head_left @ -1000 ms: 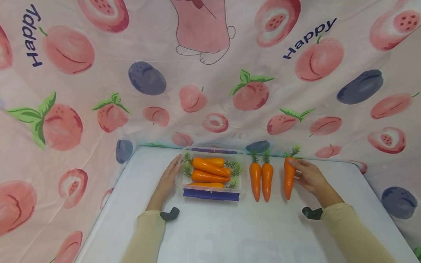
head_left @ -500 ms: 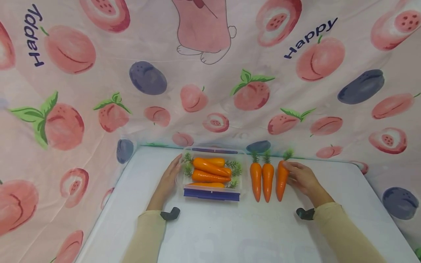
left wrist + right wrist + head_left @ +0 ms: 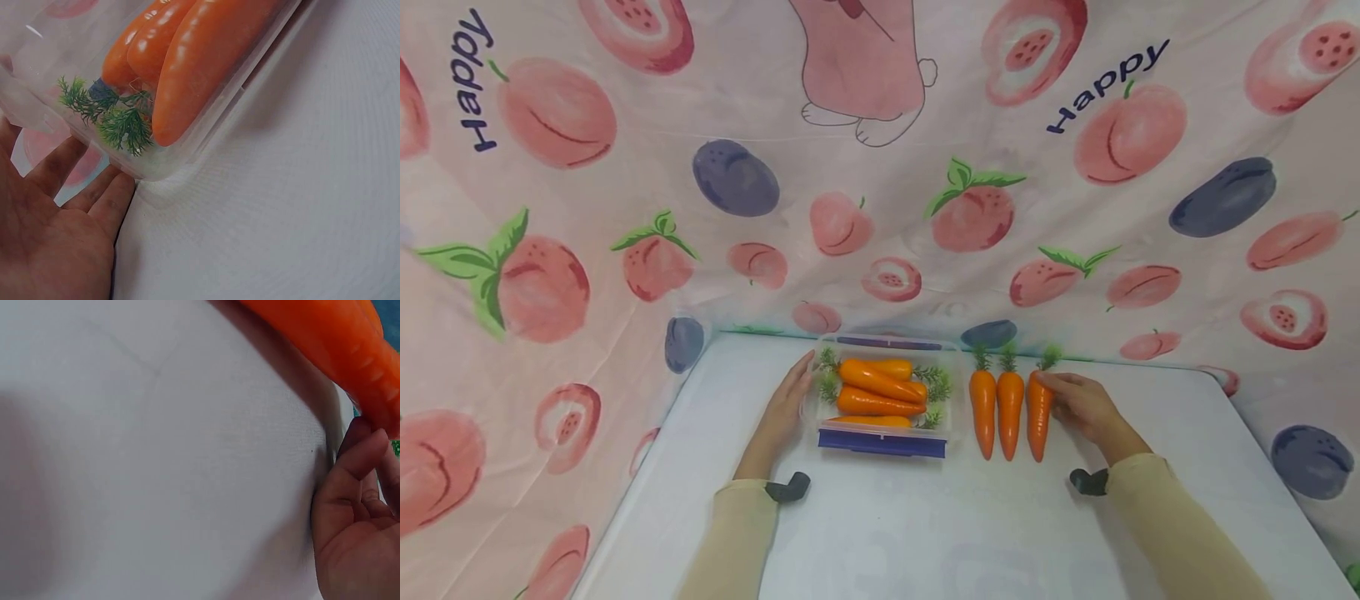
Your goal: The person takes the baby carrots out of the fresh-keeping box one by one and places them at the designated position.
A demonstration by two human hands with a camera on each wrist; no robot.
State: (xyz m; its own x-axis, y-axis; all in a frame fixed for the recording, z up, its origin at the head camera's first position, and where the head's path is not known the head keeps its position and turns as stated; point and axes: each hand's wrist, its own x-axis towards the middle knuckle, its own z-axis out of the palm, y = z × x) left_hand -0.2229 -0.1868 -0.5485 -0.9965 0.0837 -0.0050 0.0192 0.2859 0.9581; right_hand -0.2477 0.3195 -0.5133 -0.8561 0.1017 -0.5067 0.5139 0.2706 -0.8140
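Fingers of the right hand: thumb and fingertips pinch the held carrot near its crown. Fingers of the left hand: extended, somewhat spread, touching the end wall of the clear box.

Near: cuffs of two tan sleeves, a black wrist mount at each; white table beneath.

Held carrot: right-hand end of a row of three, tip toward the person, feathery green tuft at far end. Body smooth, glossy, saturated orange, tapering; short pale creases near the crown (right wrist view). Whether it rests fully on the table: cannot tell. Middle carrot and left carrot nearly parallel to it, similar shape and tufts.

Box, left of the row: blue flap on near side. Inside, boxed carrots, at least four, lying lengthwise, tufts at both ends, some overlapping; several more yellow-orange.

Far: pink cloth, printed peaches, dark blue fruit, "Happy".
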